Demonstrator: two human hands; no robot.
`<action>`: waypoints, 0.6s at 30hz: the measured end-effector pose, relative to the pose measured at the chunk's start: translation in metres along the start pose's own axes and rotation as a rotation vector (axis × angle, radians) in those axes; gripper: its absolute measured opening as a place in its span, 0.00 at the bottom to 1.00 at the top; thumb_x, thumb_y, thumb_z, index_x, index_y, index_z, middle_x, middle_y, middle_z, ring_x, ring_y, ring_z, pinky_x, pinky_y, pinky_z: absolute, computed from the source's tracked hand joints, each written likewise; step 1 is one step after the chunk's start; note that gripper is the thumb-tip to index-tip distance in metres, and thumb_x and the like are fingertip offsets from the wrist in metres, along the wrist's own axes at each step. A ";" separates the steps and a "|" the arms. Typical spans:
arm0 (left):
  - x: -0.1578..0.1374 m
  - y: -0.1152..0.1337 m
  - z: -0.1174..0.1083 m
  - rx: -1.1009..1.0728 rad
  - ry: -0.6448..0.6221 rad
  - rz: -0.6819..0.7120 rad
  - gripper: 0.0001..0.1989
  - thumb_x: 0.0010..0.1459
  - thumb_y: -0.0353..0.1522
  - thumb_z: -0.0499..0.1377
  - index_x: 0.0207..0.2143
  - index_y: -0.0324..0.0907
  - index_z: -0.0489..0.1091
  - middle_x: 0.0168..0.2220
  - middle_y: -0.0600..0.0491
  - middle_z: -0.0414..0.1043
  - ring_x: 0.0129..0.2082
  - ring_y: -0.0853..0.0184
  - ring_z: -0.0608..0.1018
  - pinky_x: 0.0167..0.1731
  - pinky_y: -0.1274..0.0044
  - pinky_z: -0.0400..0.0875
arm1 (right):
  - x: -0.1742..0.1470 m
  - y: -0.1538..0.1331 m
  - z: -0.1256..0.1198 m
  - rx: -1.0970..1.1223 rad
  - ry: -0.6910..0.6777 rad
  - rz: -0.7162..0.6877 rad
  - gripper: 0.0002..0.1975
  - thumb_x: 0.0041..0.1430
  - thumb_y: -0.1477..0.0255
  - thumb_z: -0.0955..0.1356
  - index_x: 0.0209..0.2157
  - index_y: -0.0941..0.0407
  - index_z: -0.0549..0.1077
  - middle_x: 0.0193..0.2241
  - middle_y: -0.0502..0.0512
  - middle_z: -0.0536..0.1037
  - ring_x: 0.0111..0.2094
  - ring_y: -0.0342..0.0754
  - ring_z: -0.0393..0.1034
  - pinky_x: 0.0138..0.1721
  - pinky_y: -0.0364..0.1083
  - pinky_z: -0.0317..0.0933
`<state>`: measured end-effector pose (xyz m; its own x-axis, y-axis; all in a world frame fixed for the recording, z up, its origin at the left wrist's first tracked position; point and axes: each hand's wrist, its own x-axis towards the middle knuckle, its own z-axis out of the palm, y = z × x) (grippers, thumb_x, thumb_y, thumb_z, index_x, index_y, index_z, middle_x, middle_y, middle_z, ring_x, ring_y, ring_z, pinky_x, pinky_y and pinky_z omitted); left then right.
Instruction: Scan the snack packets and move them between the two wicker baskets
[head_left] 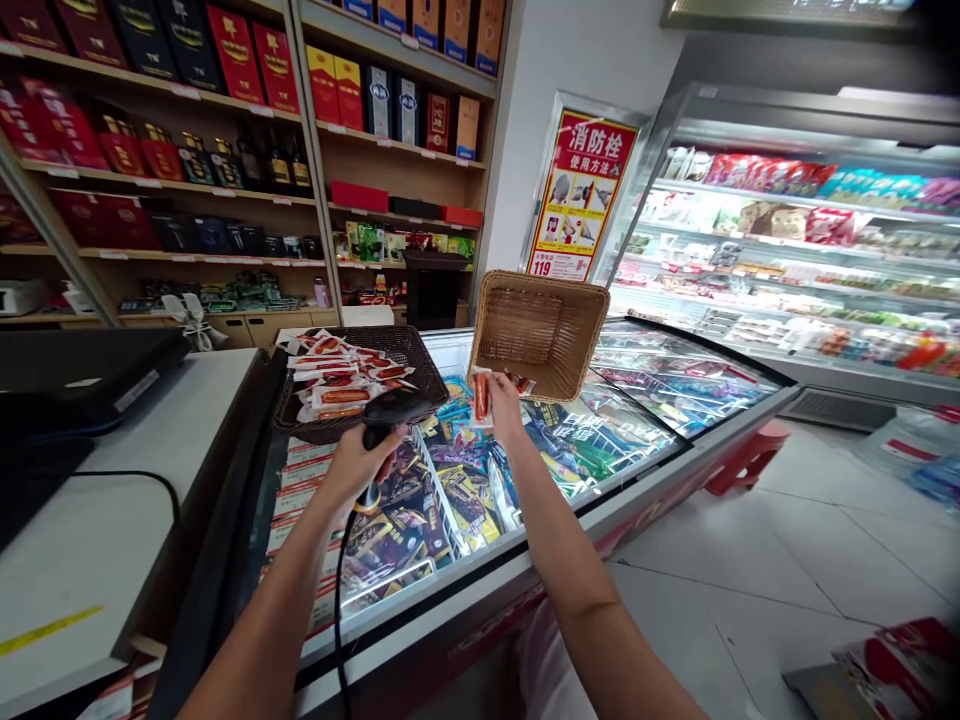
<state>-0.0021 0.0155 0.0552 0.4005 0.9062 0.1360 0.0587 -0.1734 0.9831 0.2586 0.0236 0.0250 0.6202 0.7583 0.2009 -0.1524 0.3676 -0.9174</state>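
My left hand (358, 462) grips a black barcode scanner (391, 412) by its handle, its cable hanging down past my forearm. My right hand (504, 410) holds a small sausage packet (481, 396) up in front of the scanner's head. Just behind that hand a light wicker basket (541, 330) stands tilted on its side on the freezer lid, its open mouth facing me, with another packet at its lower rim. A dark woven basket (420, 362) holding several sausage packets (337, 380) rests on the freezer to the left.
A glass-topped chest freezer (615, 440) full of frozen goods fills the middle. A white counter (112, 520) with a black device stands at left. Shelves of boxed bottles (225, 150) line the back, an open chiller (795, 270) runs along the right, beside a red stool (742, 460).
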 end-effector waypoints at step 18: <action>-0.006 -0.001 0.018 0.339 -0.174 -0.005 0.27 0.46 0.56 0.66 0.21 0.43 0.67 0.14 0.53 0.66 0.13 0.68 0.66 0.16 0.76 0.59 | -0.001 -0.010 -0.031 -0.972 -0.124 -0.274 0.09 0.65 0.60 0.70 0.37 0.46 0.84 0.36 0.50 0.84 0.41 0.52 0.76 0.48 0.47 0.64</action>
<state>0.0118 0.0035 0.0515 0.5472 0.8332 0.0800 0.3481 -0.3135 0.8835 0.2837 0.0027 0.0230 0.4472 0.7845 0.4296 0.7086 -0.0177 -0.7054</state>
